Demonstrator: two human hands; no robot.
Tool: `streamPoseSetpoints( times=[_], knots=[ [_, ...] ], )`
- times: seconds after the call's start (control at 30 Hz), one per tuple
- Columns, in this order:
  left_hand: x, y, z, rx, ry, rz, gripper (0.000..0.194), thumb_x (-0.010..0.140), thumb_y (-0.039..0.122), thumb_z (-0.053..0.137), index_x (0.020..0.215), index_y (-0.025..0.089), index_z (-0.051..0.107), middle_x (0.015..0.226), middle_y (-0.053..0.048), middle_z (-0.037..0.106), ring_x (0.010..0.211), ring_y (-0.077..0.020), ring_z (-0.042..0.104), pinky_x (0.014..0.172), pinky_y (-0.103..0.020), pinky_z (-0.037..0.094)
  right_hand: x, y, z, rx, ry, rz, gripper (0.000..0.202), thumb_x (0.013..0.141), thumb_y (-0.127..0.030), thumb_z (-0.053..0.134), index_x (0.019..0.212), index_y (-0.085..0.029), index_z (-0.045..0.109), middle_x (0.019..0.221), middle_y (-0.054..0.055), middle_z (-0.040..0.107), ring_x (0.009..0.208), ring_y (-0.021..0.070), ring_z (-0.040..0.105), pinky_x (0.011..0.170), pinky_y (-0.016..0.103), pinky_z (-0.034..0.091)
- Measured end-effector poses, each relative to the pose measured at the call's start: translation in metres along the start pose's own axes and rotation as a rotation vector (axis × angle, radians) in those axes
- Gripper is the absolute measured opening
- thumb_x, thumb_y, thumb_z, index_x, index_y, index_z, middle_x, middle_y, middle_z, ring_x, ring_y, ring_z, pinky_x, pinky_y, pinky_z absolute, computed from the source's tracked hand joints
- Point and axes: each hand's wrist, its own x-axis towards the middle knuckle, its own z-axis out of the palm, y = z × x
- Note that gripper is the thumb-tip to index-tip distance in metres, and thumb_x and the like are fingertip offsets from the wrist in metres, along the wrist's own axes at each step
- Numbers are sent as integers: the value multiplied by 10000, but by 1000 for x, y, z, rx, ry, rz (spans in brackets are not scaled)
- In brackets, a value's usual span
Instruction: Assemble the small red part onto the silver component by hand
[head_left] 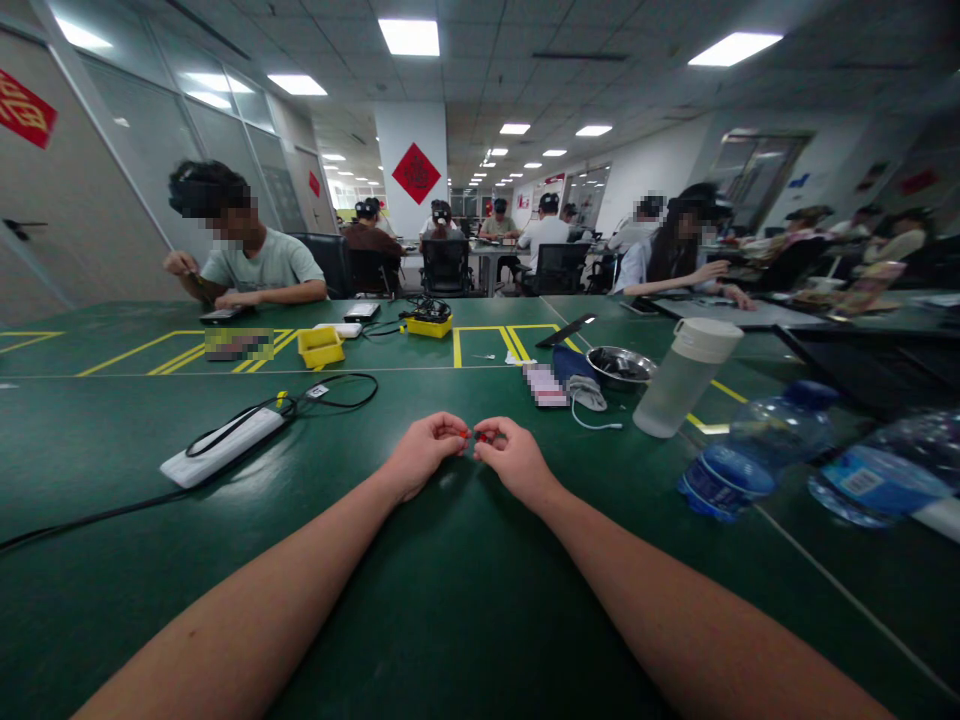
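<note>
My left hand (424,452) and my right hand (517,465) meet fingertip to fingertip over the green table (442,580), a narrow gap between them. Thumb and fingers of the left are pinched on a small red piece (465,434). In the right pinch sits another small piece, red with a dark part (482,437). Both pieces are mostly covered by fingers, and their kind is too small to tell.
Left lies a white power strip (232,445) with black cable. Beyond are yellow trays (321,348). On the right stand a steel bowl (621,366), a frosted bottle (682,380) and blue-labelled water bottles (750,455). Two people sit across the table.
</note>
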Motion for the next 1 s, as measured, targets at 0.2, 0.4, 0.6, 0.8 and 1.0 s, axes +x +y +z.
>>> streamPoseSetpoints(
  times=[0.2, 0.4, 0.6, 0.8, 1.0],
  knots=[
    [-1, -1, 0, 32, 6, 12, 184, 715, 203, 692, 880, 150, 632, 800, -36, 685, 719, -137, 631, 703, -260, 475, -1, -3, 0, 44, -1, 22, 235, 753, -162, 585, 986, -154, 608, 876, 43, 655, 734, 165, 685, 679, 288, 538],
    [0, 1, 2, -11, -26, -33, 195, 785, 257, 645, 944, 145, 643, 817, -52, 685, 708, -128, 631, 684, -254, 489, 0, 0, 0, 111, -27, 22, 242, 769, -203, 598, 1006, -159, 584, 894, 48, 660, 714, 156, 678, 669, 287, 540],
    [1, 1, 2, 24, -4, -42, 215, 789, 305, 643, 925, 139, 661, 831, -61, 689, 667, -120, 609, 646, -245, 482, 0, -1, 1, 83, -11, -5, 164, 743, -200, 613, 888, -173, 540, 830, 26, 663, 644, 138, 652, 638, 279, 526],
    [1, 1, 2, 40, -17, -41, 193, 780, 296, 651, 892, 140, 667, 782, -49, 679, 668, -123, 603, 661, -247, 481, 1, 0, 2, 110, 3, 21, 193, 737, -217, 619, 896, -179, 516, 825, 18, 637, 592, 138, 651, 564, 267, 521],
    [2, 1, 2, 2, -15, -79, 132, 775, 242, 650, 854, 137, 666, 786, -56, 684, 708, -130, 629, 705, -257, 492, 1, -2, 2, 157, 37, 83, 223, 743, -182, 584, 959, -165, 533, 911, 40, 592, 664, 159, 693, 593, 280, 556]
  ],
)
